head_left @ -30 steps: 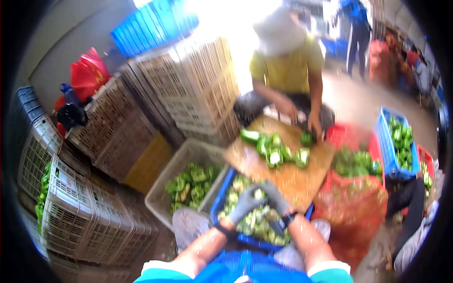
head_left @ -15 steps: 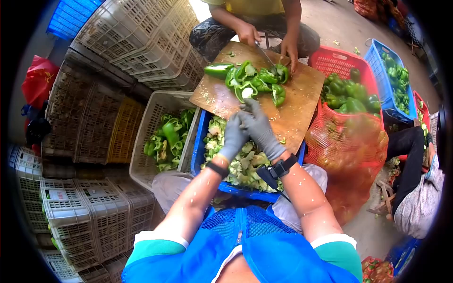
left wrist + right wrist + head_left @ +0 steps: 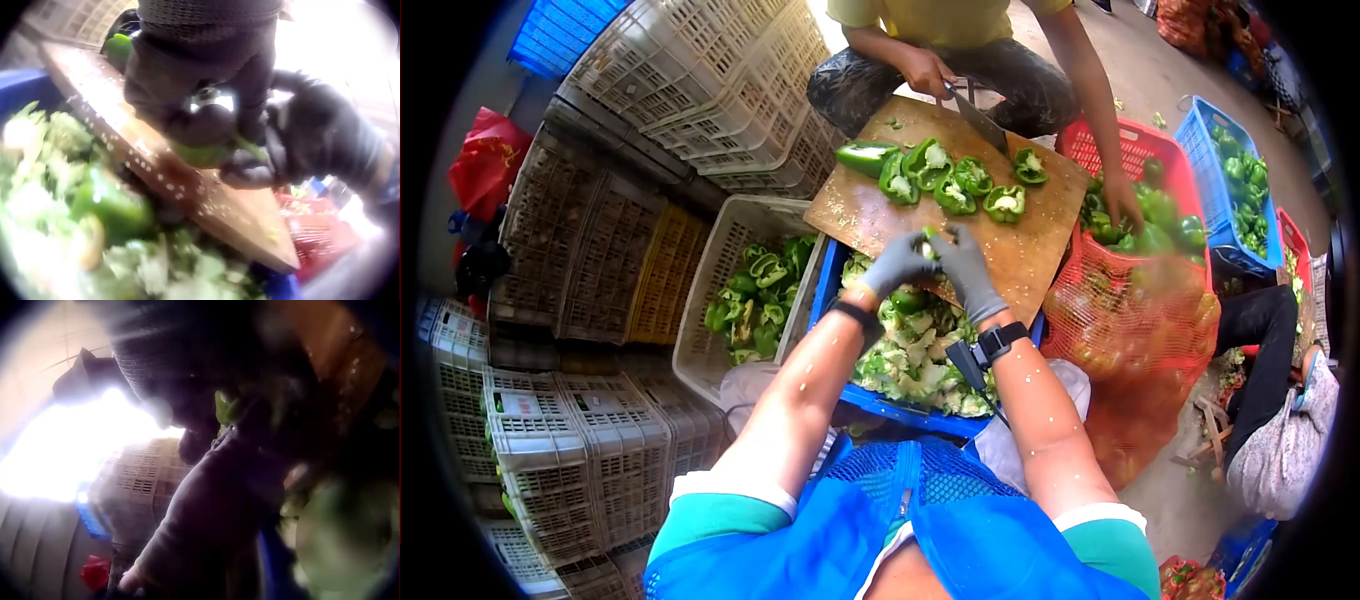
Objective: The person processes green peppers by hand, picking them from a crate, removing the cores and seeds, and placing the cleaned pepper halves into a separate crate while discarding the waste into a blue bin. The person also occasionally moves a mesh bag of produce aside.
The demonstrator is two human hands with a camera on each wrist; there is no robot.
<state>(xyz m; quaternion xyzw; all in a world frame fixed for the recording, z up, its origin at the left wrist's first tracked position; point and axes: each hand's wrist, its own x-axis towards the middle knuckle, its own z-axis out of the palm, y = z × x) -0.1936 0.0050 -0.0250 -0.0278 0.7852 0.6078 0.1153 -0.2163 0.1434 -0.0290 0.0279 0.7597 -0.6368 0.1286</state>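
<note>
Both hands wear grey gloves and meet over the near edge of a wooden cutting board (image 3: 1020, 250). My left hand (image 3: 900, 263) grips a small green pepper piece (image 3: 930, 240). From the other side, my right hand (image 3: 967, 270) pinches the same piece; in the left wrist view its fingers close at a thin green strip of the pepper piece (image 3: 200, 155). Much of the piece is hidden by the gloves. Below the hands, a blue crate (image 3: 825, 290) holds pale pepper cores and scraps, with a larger green pepper piece (image 3: 908, 298) on top.
Several cut green peppers (image 3: 955, 190) lie on the board. Across it, a seated person in a yellow shirt (image 3: 970, 25) holds a knife (image 3: 980, 120) and reaches into a red crate (image 3: 1085, 150) of peppers. A grey crate (image 3: 700, 300) of pepper pieces stands left, beside stacked crates (image 3: 700, 90).
The head view has swung downward. The pepper pieces on the board are spread further apart. The other person's free hand has gone from the board to the red crate. Green now shows between my hands.
</note>
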